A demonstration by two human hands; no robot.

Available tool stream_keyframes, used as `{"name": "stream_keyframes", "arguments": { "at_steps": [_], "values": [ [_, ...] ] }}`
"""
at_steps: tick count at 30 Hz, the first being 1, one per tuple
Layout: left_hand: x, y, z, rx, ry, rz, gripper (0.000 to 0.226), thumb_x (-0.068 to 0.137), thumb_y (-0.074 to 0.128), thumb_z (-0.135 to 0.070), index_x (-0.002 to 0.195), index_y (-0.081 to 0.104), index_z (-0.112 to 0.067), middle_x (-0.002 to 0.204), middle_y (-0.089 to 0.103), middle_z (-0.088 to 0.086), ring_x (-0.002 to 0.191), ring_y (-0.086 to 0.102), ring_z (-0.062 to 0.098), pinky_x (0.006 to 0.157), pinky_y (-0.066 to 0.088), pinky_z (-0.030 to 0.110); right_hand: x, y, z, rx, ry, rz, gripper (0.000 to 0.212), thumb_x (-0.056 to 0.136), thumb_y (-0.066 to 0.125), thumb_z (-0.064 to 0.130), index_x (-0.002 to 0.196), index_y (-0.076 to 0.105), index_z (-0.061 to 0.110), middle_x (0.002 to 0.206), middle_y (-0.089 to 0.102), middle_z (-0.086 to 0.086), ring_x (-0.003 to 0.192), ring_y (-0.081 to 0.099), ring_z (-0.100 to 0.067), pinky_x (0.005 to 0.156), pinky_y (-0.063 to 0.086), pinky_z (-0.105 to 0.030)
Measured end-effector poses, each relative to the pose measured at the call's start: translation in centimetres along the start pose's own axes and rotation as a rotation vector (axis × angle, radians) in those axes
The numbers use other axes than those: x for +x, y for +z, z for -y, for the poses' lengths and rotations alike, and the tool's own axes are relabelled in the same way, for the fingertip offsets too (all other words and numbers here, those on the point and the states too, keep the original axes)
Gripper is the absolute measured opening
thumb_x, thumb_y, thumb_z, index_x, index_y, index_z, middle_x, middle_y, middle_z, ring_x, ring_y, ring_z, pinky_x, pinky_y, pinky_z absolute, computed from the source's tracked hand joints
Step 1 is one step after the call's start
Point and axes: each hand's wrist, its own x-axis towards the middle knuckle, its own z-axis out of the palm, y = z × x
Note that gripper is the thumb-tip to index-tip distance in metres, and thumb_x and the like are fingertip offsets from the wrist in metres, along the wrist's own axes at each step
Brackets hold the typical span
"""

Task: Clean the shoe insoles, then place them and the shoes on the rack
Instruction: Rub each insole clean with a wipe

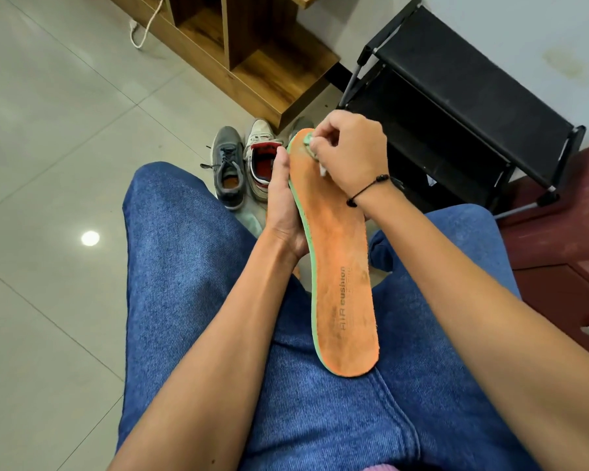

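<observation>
A seated person in blue denim jeans (191,283) holds a long orange foam insole with a green edge (337,266) above the lap, its printed "AIR cushion" face turned up and its heel end lying over the right thigh. The left hand (283,212) supports the insole from its left side, the thumb lying along the green rim and the other fingers hidden underneath, wrapped around it. The right hand (351,154), a thin black cord bracelet (368,189) at its wrist, bunches its fingers tight on a small pale wad of cloth or wipe (315,147) and presses it to the toe end of the insole. On the pale tiled floor (48,130) just past the knees stand a grey lace-up sneaker (228,164) and, just beside it on the right, a worn white sneaker with a red lining (261,154); the toe of a third shoe shows behind the insole. A black metal-framed shoe rack with fabric shelves (456,107) stands to the right, near a wooden shelf unit (252,56).
</observation>
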Motion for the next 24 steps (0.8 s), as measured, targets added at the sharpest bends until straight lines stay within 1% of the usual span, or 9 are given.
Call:
{"name": "stream_keyframes", "arguments": {
  "at_steps": [3, 5, 7, 10, 12, 16, 18, 21, 24],
  "values": [
    [0.5, -0.3, -0.1, -0.057, 0.033, -0.046, 0.061, 0.096, 0.028, -0.057, 0.092, 0.069, -0.012, 0.081, 0.071, 0.011, 0.072, 0.069, 0.021, 0.069, 0.057, 0.032, -1.3, 0.7, 1.1, 0.022, -0.12, 0.028, 0.012, 0.083, 0.061, 0.023, 0.085, 0.069, 0.014, 0.089, 0.07, 0.0, 0.086, 0.064, -0.018, 0.079, 0.052, -0.037],
    [0.7, -0.4, 0.0, -0.067, 0.033, -0.057, 0.066, 0.096, 0.028, -0.058, 0.086, 0.074, -0.012, 0.082, 0.07, 0.011, 0.074, 0.069, 0.021, 0.071, 0.057, 0.032, -1.2, 0.8, 1.0, 0.004, -0.142, 0.019, 0.012, 0.083, 0.061, 0.022, 0.086, 0.069, 0.013, 0.089, 0.07, -0.001, 0.086, 0.064, -0.018, 0.078, 0.052, -0.037],
    [0.7, -0.4, 0.1, -0.043, 0.005, -0.03, 0.075, 0.095, 0.024, -0.062, 0.083, 0.077, -0.011, 0.089, 0.071, 0.013, 0.08, 0.069, 0.023, 0.075, 0.057, 0.036, -0.2, 0.5, 0.6, 0.012, -0.084, -0.005, 0.012, 0.085, 0.06, 0.02, 0.087, 0.068, 0.011, 0.09, 0.069, -0.002, 0.085, 0.063, -0.017, 0.078, 0.052, -0.035],
    [0.2, 0.2, 0.1, -0.026, -0.036, 0.02, 0.085, 0.095, 0.017, -0.063, 0.073, 0.078, -0.008, 0.079, 0.072, 0.014, 0.068, 0.071, 0.023, 0.057, 0.059, 0.035, 1.3, 0.2, -0.1, 0.002, 0.029, -0.046, 0.013, 0.087, 0.057, 0.019, 0.09, 0.067, 0.011, 0.092, 0.069, -0.001, 0.084, 0.061, -0.011, 0.074, 0.048, -0.021],
    [0.2, 0.3, 0.1, -0.04, -0.045, 0.043, 0.086, 0.095, 0.016, -0.063, 0.069, 0.077, -0.008, 0.076, 0.072, 0.013, 0.064, 0.071, 0.023, 0.052, 0.057, 0.034, 1.6, 0.3, -0.2, -0.007, 0.054, -0.06, 0.013, 0.088, 0.057, 0.018, 0.092, 0.067, 0.011, 0.093, 0.069, 0.0, 0.083, 0.059, -0.008, 0.07, 0.043, -0.016],
    [0.9, -0.3, 0.0, -0.003, -0.018, 0.004, 0.078, 0.094, 0.02, -0.065, 0.084, 0.077, -0.012, 0.089, 0.071, 0.012, 0.081, 0.068, 0.022, 0.075, 0.056, 0.034, 0.9, 0.7, 0.3, 0.03, -0.026, -0.041, 0.013, 0.086, 0.058, 0.017, 0.09, 0.07, 0.013, 0.093, 0.068, -0.002, 0.087, 0.061, -0.013, 0.076, 0.05, -0.025],
    [1.2, -0.5, 0.0, -0.013, 0.003, -0.035, 0.073, 0.094, 0.025, -0.064, 0.083, 0.076, -0.013, 0.089, 0.07, 0.011, 0.083, 0.066, 0.022, 0.078, 0.055, 0.032, -0.2, 0.8, 0.7, 0.051, -0.091, -0.013, 0.012, 0.083, 0.06, 0.016, 0.088, 0.071, 0.014, 0.092, 0.068, -0.003, 0.087, 0.061, -0.015, 0.079, 0.049, -0.028],
    [1.5, -0.5, 0.0, -0.062, 0.009, -0.051, 0.071, 0.093, 0.029, -0.063, 0.073, 0.077, -0.015, 0.082, 0.07, 0.008, 0.077, 0.068, 0.019, 0.075, 0.055, 0.029, -1.9, 0.9, 1.0, 0.083, -0.155, -0.02, 0.011, 0.081, 0.061, 0.014, 0.086, 0.071, 0.012, 0.091, 0.067, -0.003, 0.087, 0.06, -0.015, 0.079, 0.045, -0.023],
    [1.6, -0.6, 0.2, -0.034, -0.023, -0.044, 0.07, 0.092, 0.027, -0.067, 0.087, 0.074, -0.015, 0.094, 0.067, 0.01, 0.091, 0.063, 0.022, 0.092, 0.048, 0.035, -1.8, 0.9, 0.6, 0.064, -0.156, -0.03, 0.011, 0.082, 0.059, 0.013, 0.086, 0.069, 0.011, 0.091, 0.066, -0.005, 0.087, 0.06, -0.018, 0.079, 0.048, -0.029]
  ]
}}
